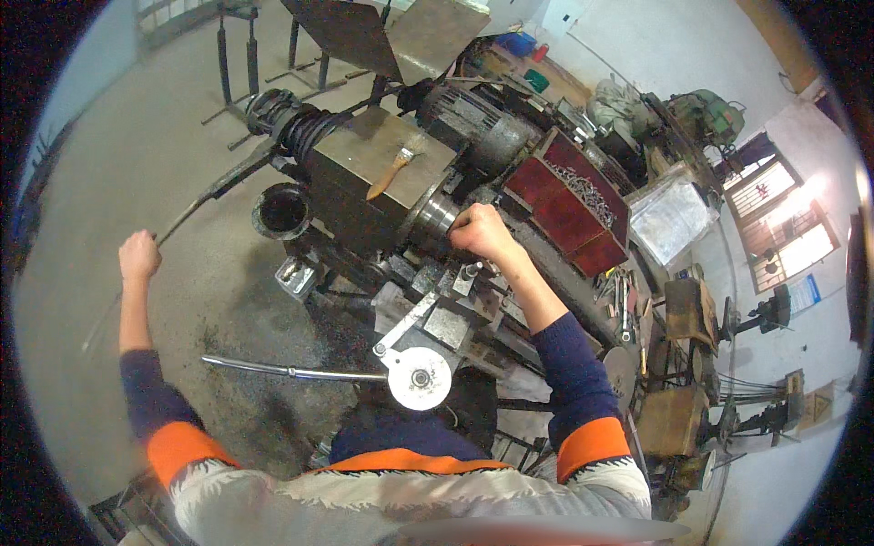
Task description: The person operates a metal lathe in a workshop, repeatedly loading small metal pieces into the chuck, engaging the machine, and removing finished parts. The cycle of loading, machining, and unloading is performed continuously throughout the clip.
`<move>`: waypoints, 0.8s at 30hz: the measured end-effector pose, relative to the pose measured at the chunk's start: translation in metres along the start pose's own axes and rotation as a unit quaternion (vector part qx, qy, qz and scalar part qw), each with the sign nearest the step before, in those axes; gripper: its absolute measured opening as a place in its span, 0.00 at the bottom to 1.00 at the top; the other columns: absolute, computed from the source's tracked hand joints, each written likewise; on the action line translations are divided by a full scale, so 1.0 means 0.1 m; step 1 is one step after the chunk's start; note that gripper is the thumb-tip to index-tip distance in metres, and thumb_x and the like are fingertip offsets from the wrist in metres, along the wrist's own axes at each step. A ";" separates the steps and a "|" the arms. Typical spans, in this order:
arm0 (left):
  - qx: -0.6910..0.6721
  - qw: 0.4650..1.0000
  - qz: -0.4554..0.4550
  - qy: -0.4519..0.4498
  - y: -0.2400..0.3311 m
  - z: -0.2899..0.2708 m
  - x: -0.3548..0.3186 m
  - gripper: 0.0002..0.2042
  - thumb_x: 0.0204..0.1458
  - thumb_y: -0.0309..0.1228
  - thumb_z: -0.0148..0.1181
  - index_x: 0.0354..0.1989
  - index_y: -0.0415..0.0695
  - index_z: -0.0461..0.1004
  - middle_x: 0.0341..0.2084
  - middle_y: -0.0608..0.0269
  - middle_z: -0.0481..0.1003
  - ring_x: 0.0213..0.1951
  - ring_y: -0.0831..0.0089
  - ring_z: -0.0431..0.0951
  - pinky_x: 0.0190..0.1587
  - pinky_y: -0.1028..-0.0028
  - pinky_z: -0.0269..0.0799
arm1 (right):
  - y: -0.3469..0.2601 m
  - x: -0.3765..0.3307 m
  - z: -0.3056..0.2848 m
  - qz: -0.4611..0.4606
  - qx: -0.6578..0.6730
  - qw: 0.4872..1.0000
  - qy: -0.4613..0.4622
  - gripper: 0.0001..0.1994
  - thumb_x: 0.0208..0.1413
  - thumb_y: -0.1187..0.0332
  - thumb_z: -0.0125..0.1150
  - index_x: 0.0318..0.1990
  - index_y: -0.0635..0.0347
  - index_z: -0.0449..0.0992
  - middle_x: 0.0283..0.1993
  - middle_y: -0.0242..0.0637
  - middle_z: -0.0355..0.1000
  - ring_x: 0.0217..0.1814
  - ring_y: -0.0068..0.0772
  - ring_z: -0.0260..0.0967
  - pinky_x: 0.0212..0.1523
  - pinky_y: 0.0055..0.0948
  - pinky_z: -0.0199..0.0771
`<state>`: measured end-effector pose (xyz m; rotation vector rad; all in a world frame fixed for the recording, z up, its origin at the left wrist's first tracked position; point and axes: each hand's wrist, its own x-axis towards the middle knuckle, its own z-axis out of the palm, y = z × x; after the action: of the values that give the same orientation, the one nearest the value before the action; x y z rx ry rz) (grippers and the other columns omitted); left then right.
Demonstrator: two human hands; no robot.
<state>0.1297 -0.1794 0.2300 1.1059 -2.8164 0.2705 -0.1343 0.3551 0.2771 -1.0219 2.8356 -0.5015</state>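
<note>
My left hand [138, 256] is closed round a long dark lever [214, 191] that slopes up to the left end of a lathe's headstock. Over at the headstock's right side, my right hand [480, 231] has its fingers curled against the face of the shiny round chuck [431, 217]. Whatever they pinch there is hidden. A paintbrush [391, 177] with a wooden handle lies on the flat top of the headstock [364, 146]. Nearer me sit the tool slide [448, 326], a white handwheel disc [420, 379] and a long metal bar [291, 371] reaching left from it.
Behind the chuck, a dark red tray [569, 214] holds a pile of small metal parts. Wrenches [625, 305] lie right of it. A motor [478, 127] stands behind the headstock. Other machines [678, 414] line the right wall, and metal stands [238, 64] rise at the far left.
</note>
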 end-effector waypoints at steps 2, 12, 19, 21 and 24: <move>0.000 0.999 -0.030 -0.019 -0.01 0.18 0.20 0.07 0.43 0.26 0.53 0.31 0.39 0.73 0.35 0.50 0.75 0.39 0.58 0.76 0.39 0.62 0.72 | 0.05 -0.01 0.00 0.003 -0.028 1.000 -0.002 0.13 0.29 0.64 0.58 0.24 0.61 0.79 0.22 0.46 0.72 0.24 0.40 0.72 0.28 0.31 0.71; -0.410 0.863 0.185 0.228 1.14 0.49 0.01 0.14 0.41 0.28 0.56 0.38 0.40 0.74 0.30 0.51 0.75 0.34 0.56 0.75 0.39 0.64 0.70 | 0.18 -0.74 -0.50 -0.104 0.065 0.978 0.170 0.17 0.30 0.65 0.61 0.34 0.58 0.78 0.38 0.45 0.73 0.39 0.47 0.69 0.42 0.38 0.69; -0.129 0.948 0.216 -0.197 2.31 1.66 -0.43 0.18 0.39 0.38 0.61 0.38 0.42 0.72 0.36 0.52 0.74 0.41 0.56 0.74 0.45 0.60 0.69 | 0.82 -2.46 -0.74 0.147 0.009 0.971 0.188 0.16 0.31 0.71 0.60 0.35 0.60 0.78 0.35 0.47 0.74 0.37 0.42 0.72 0.41 0.32 0.70; -0.055 0.941 0.298 -0.152 2.28 1.69 -0.35 0.12 0.41 0.32 0.57 0.36 0.44 0.73 0.34 0.55 0.75 0.39 0.58 0.75 0.43 0.60 0.70 | 1.04 -2.97 -0.70 0.232 0.049 0.952 0.195 0.16 0.32 0.69 0.60 0.34 0.60 0.78 0.32 0.47 0.74 0.34 0.40 0.73 0.38 0.30 0.71; -0.004 0.933 0.342 -0.112 2.05 1.73 -0.06 0.06 0.42 0.27 0.54 0.29 0.46 0.74 0.32 0.57 0.76 0.38 0.60 0.76 0.38 0.60 0.71 | 1.16 -3.53 -0.67 0.345 0.012 0.920 0.186 0.14 0.34 0.70 0.59 0.33 0.61 0.79 0.28 0.47 0.74 0.32 0.38 0.73 0.37 0.29 0.71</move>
<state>-0.0111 -0.0632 0.0339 0.1062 -3.3033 0.1858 0.0557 0.6805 0.2910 0.1439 3.2101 -0.6887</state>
